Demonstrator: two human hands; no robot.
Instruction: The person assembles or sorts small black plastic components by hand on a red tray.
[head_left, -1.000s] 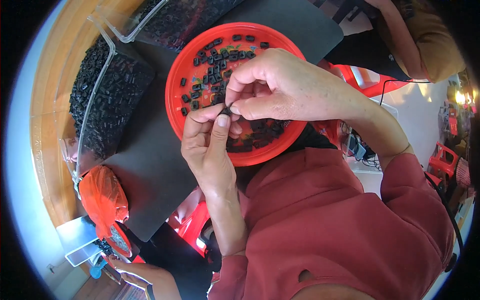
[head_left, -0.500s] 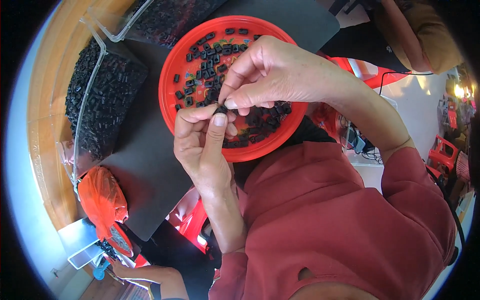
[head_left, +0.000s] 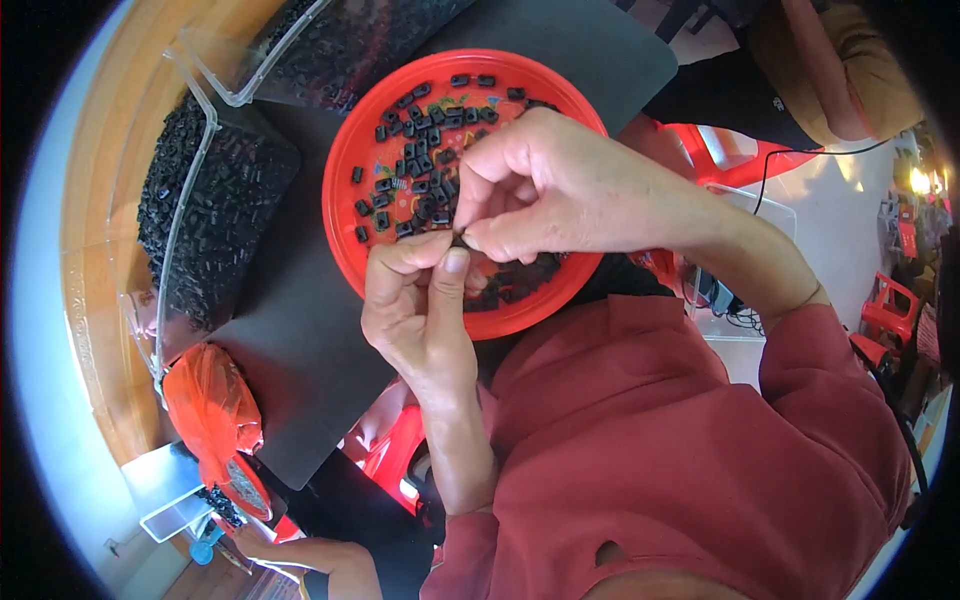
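Tray [head_left: 500,322]: glossy plastic. Black pieces [head_left: 424,163]: matt, plastic-looking. Bench [head_left: 300,350]: smooth, matt. Box [head_left: 250,190]: clear plastic. Shirt [head_left: 640,440]: matt cloth.

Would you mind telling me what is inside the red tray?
The tray holds many black parts, scattered at its far, left and near sides. The left hand and right hand cover part of it; what lies behind them cannot be seen.

A red stool [head_left: 888,317] stands on pale floor [head_left: 835,250] (partly sunlit).
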